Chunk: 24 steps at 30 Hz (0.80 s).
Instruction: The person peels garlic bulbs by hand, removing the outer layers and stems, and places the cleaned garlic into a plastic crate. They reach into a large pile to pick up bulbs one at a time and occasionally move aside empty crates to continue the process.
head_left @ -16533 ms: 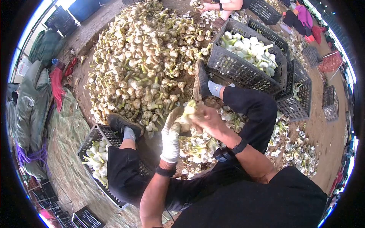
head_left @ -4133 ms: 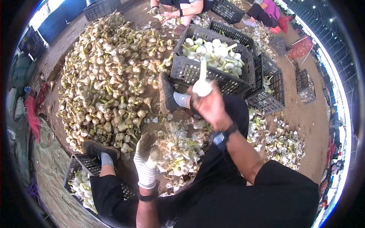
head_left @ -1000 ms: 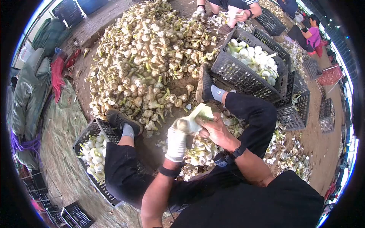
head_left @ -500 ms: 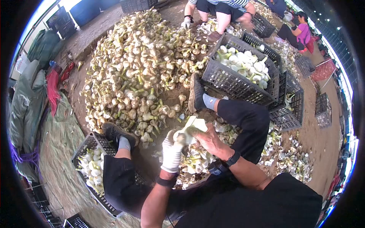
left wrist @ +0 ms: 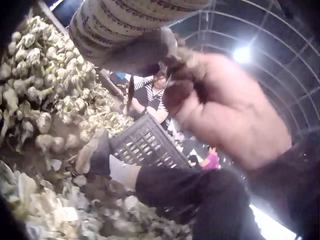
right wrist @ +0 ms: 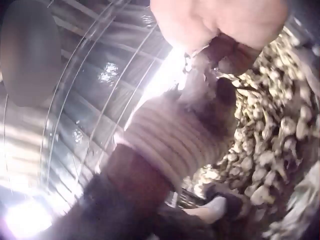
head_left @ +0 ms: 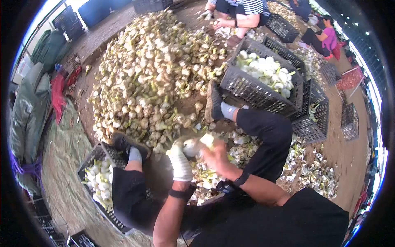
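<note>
In the head view my left hand (head_left: 180, 162), in a white striped glove, grips a garlic bulb (head_left: 190, 147) over the space between the legs. My bare right hand (head_left: 216, 158) is right beside it, fingers curled on the pale leafy stalk (head_left: 209, 140) of the same garlic, blurred by motion. The left wrist view has the bare right hand (left wrist: 235, 107) with fingers bent against the gloved fingertips. Both hands meet in the right wrist view too, the striped glove (right wrist: 172, 135) below the bare fingers; most of the bulb is hidden there.
A large heap of unpeeled garlic (head_left: 144, 78) lies ahead. Peeled white bulbs fill a black crate (head_left: 259, 94) at right and another crate (head_left: 117, 154) by the left leg. Stripped skins (head_left: 210, 177) litter the ground between the legs. Another person (head_left: 247, 18) works beyond the heap.
Several seconds ago the right hand held a clean white bulb near the right crate. Since then both hands have come together on another garlic; in the last half second its stalk swung and blurred.
</note>
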{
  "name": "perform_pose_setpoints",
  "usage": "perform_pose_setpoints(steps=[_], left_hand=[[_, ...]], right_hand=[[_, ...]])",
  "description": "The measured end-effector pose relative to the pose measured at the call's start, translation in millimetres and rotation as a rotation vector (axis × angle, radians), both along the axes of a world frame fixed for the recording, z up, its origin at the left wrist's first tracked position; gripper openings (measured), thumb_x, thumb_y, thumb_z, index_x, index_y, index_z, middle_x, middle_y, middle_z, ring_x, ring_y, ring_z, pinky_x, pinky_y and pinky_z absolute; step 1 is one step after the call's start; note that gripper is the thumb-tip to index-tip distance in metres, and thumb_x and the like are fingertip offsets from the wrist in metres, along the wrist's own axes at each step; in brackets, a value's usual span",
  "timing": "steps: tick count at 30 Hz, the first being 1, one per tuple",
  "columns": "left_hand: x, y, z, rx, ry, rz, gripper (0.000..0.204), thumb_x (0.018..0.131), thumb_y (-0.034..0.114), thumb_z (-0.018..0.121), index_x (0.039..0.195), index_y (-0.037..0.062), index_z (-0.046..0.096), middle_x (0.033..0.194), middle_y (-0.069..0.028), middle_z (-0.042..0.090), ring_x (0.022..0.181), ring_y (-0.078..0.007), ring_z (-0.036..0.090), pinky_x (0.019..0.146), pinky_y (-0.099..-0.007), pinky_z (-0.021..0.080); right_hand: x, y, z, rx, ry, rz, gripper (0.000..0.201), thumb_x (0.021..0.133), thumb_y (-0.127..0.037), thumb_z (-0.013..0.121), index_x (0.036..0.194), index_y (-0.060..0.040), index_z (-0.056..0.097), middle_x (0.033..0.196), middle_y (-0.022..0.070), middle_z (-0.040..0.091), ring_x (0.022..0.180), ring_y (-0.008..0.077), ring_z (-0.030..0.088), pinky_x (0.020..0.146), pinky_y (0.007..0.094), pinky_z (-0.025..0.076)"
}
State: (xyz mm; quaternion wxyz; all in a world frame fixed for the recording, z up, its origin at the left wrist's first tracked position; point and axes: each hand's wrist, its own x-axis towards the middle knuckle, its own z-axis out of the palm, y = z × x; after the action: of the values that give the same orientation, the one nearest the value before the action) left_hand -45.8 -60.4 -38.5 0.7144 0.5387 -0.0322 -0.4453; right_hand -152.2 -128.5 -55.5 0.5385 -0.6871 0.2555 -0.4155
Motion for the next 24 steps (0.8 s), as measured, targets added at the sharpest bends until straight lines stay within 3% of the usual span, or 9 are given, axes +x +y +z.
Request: perform_pose_setpoints(steps=[3, 4, 6, 9, 12, 13, 18, 20, 24], left_hand=[[16, 14, 26, -0.243, 0.123, 0.108, 0.035, 0.092, 0.036, 0.053, 0.102, 0.0046, 0.064, 0.092, -0.0085, 0.068, 0.078, -0.0201, 0.065, 0.068, -0.0346, 0.055], [20, 16, 34, -0.325, 0.157, 0.110, 0.036, 0.092, 0.038, 0.053, 0.102, 0.0050, 0.064, 0.092, -0.0087, 0.068, 0.077, -0.0206, 0.066, 0.068, -0.0347, 0.055], [20, 10, 44, -0.302, 0.154, 0.227, 0.050, 0.095, 0.048, 0.049, 0.106, 0.0020, 0.064, 0.091, -0.0086, 0.068, 0.074, -0.0207, 0.066, 0.067, -0.0339, 0.056], [22, 15, 44, -0.302, 0.017, -0.025, 0.082, 0.094, 0.069, 0.036, 0.116, -0.0064, 0.060, 0.096, -0.0101, 0.068, 0.079, -0.0173, 0.065, 0.070, -0.0288, 0.054], [15, 16, 39, -0.214, -0.127, -0.099, 0.078, 0.096, 0.066, 0.035, 0.123, -0.0041, 0.058, 0.109, -0.0113, 0.066, 0.087, -0.0145, 0.063, 0.080, -0.0275, 0.051], [13, 16, 40, -0.211, -0.129, -0.112, 0.078, 0.096, 0.066, 0.035, 0.123, -0.0041, 0.058, 0.109, -0.0113, 0.066, 0.087, -0.0145, 0.063, 0.080, -0.0275, 0.051], [1, 11, 38, -0.120, -0.610, -0.232, 0.061, 0.102, 0.052, 0.032, 0.124, 0.0018, 0.059, 0.121, -0.0090, 0.062, 0.103, -0.0180, 0.060, 0.085, -0.0311, 0.050], [2, 15, 41, -0.090, -0.455, -0.235, 0.060, 0.103, 0.050, 0.032, 0.125, 0.0010, 0.058, 0.120, -0.0096, 0.063, 0.105, -0.0177, 0.060, 0.087, -0.0307, 0.050], [6, 12, 33, -0.143, -0.305, -0.172, 0.059, 0.104, 0.049, 0.031, 0.126, 0.0006, 0.057, 0.119, -0.0115, 0.065, 0.105, -0.0178, 0.060, 0.090, -0.0323, 0.049]], right_hand=[[-18, -22, -37, 0.582, -0.276, -0.057, 0.018, 0.094, -0.015, 0.060, 0.097, 0.0016, 0.067, 0.079, 0.0140, 0.071, 0.046, 0.0150, 0.058, 0.038, 0.0266, 0.046], [-40, -45, -68, 0.138, 0.545, -0.038, 0.027, 0.092, -0.022, 0.065, 0.099, 0.0039, 0.063, 0.087, 0.0185, 0.070, 0.062, 0.0247, 0.068, 0.053, 0.0353, 0.055], [-45, -34, -13, -0.028, 1.205, 0.258, 0.046, 0.088, -0.032, 0.069, 0.113, 0.0054, 0.058, 0.102, 0.0222, 0.068, 0.082, 0.0310, 0.070, 0.074, 0.0401, 0.057], [-58, -15, -15, -0.537, 0.797, 0.147, 0.055, 0.083, -0.021, 0.074, 0.128, 0.0027, 0.053, 0.096, 0.0161, 0.068, 0.073, 0.0166, 0.065, 0.064, 0.0310, 0.052], [-35, -11, 44, -0.034, 0.514, 0.255, 0.059, 0.081, -0.020, 0.076, 0.130, 0.0008, 0.051, 0.094, 0.0137, 0.068, 0.067, 0.0139, 0.062, 0.060, 0.0300, 0.049], [-29, -12, 65, 0.024, 0.438, 0.308, 0.061, 0.082, -0.034, 0.075, 0.125, 0.0032, 0.053, 0.098, 0.0192, 0.067, 0.085, 0.0306, 0.068, 0.079, 0.0370, 0.055], [-7, -4, 74, -0.296, 0.472, 0.105, 0.025, 0.080, -0.017, 0.071, 0.092, 0.0012, 0.060, 0.080, 0.0190, 0.064, 0.064, 0.0335, 0.063, 0.056, 0.0389, 0.049], [-5, -7, 65, -0.218, 0.406, 0.116, 0.016, 0.079, -0.010, 0.067, 0.085, 0.0018, 0.058, 0.071, 0.0189, 0.061, 0.056, 0.0376, 0.058, 0.050, 0.0382, 0.046], [-14, -12, 63, -0.030, 0.461, 0.062, 0.012, 0.081, -0.007, 0.065, 0.084, 0.0030, 0.059, 0.065, 0.0143, 0.062, 0.056, 0.0248, 0.063, 0.052, 0.0350, 0.050]])
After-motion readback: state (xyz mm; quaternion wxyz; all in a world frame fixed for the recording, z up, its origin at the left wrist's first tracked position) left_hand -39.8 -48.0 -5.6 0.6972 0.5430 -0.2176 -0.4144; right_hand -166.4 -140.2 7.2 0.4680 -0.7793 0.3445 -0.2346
